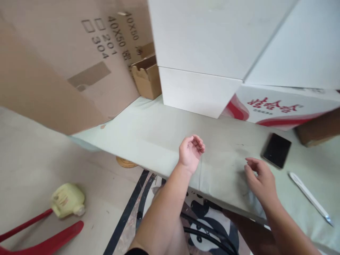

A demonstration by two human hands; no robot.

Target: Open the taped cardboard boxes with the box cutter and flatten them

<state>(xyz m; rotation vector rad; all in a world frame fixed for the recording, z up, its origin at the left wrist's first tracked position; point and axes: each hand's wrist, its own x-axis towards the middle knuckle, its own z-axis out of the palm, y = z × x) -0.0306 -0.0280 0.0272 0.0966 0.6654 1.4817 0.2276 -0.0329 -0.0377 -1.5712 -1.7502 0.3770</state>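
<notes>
My left hand (191, 152) is raised over the pale green cloth of the table (148, 129), its palm turned up and the fingers loosely curled with nothing in them. To its right, my right hand (261, 180) hovers low over the cloth or rests on it; which of the two I cannot tell. A gap shows between its thumb and forefinger, and no object is there. Just beyond that hand lies a black phone-like slab (277, 150). A slim white-handled tool with a pointed metal tip (309, 196) lies right of the same hand.
A large brown carton (71, 85), a small open cardboard box (148, 81), white boxes (199, 88) and a red-and-white carton (278, 108) line the back. A brown object (318, 127) sits at right. On the floor are a yellowish bottle (67, 200) and red bars (50, 244).
</notes>
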